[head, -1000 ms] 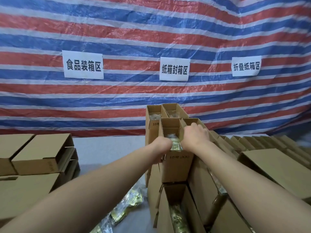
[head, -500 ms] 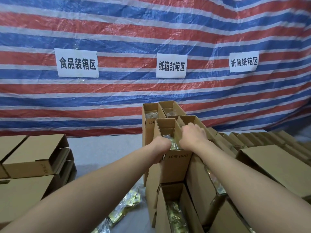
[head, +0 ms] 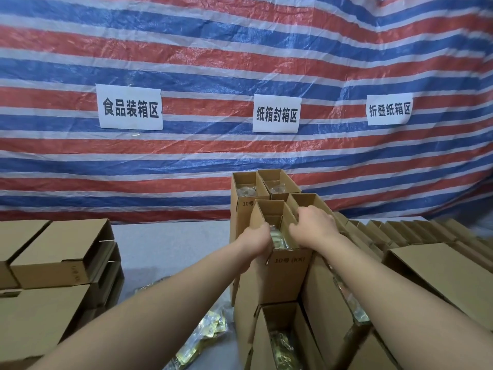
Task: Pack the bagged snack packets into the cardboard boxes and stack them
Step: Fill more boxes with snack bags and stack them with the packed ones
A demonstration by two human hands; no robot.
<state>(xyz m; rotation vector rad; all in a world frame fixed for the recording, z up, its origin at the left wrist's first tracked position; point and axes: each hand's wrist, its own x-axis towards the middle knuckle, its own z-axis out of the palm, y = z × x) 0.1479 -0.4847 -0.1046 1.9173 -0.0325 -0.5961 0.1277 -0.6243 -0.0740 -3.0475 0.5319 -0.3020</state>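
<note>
Both hands grip the top open box (head: 277, 273) on the stack: left hand (head: 256, 240) on its left wall, right hand (head: 312, 228) on right wall. Snack packet (head: 277, 239) sits inside, between them. Closed boxes (head: 61, 252) stacked left, loose packets (head: 202, 335) on the table below.

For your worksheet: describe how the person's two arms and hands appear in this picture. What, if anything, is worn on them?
Both arms are bare along all of their visible length; no sleeve edge shows. The left hand and right hand wear no gloves. No watch, bracelet or ring can be seen on the wrists or the visible fingers. No markings, tape or bandages show on either arm.
</note>
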